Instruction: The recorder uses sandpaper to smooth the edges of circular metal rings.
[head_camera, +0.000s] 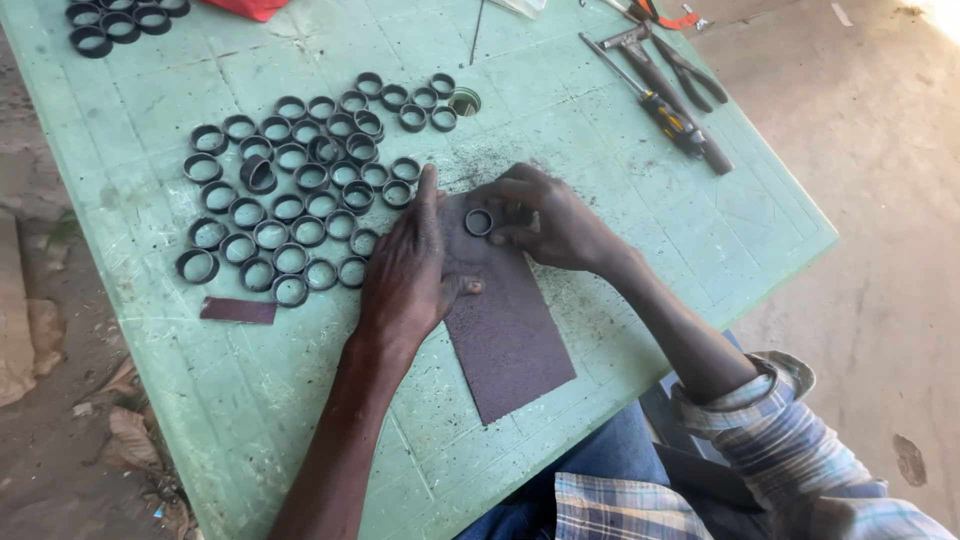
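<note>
1. pale green plastic table (620, 230), scratched and dusted with dark grit, stands on bare dirt ground with dry leaves at the left edge.
2. a dark brown sheet of sandpaper (505, 335) lies flat on the table in front of the seated person, its long side angled toward the near edge.
3. the left hand (408, 265) rests palm down on the left part of the sandpaper, fingers straight and together, pinning the sheet; it grips nothing.
4. the right hand (548, 222) curls over the top end of the sheet, its fingertips closed on a small black ring (479, 222) that sits flat against the sandpaper.
5. just left of the hands a crowd of black rings (300, 190) lies in loose rows on the table, many touching each other; the nearest ones sit just beside the left hand's fingers.
6. a smaller scrap of sandpaper (238, 310) lies alone below that crowd, near the left wrist.
7. another bunch of rings (120, 25) sits at the far left corner, beside something red that is cut off by the frame.
8. at the far right, well apart from the hands, lie a hammer (665, 85), pliers (695, 75) and a screwdriver (665, 112) with a striped handle.
9. a round hole (464, 101) in the table shows just beyond the rings.
10. the person wears a plaid shirt with the right sleeve pushed up, and blue jeans.
</note>
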